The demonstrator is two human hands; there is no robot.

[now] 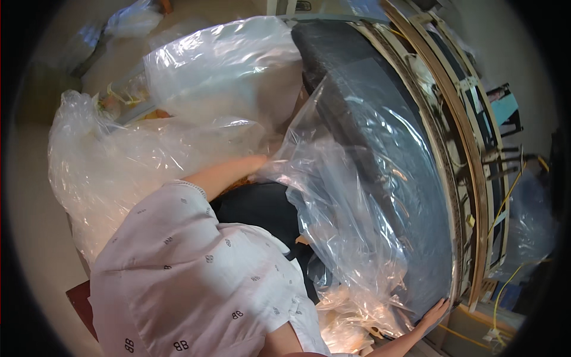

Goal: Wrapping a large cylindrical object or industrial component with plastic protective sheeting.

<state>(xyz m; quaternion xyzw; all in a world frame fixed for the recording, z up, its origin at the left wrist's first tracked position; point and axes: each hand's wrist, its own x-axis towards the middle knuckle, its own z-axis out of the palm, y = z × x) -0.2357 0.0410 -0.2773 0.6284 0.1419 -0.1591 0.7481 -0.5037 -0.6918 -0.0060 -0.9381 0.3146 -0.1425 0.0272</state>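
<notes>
A sheet of clear plastic film (333, 184) lies crumpled over the near side of a dark padded work surface (410, 250). Its gathered edge meets my left hand (257, 163), which is closed on it, though the fingertips are partly hidden. At the lower right, my right hand (434, 316) rests at the surface's corner with fingers stretched out, touching the film or the edge beneath; which one I cannot tell. More clear film (345, 321) bunches in front of my body. Beside my left arm lies a big heap of loose plastic (143, 160).
Behind the dark surface runs a long wooden rail (458, 107) and a slatted frame with cables. A yellow cord (502, 297) hangs at the right. A broad roll or bag of clear plastic (232, 59) stands at the far left. Another plastic bundle (134, 21) lies beyond.
</notes>
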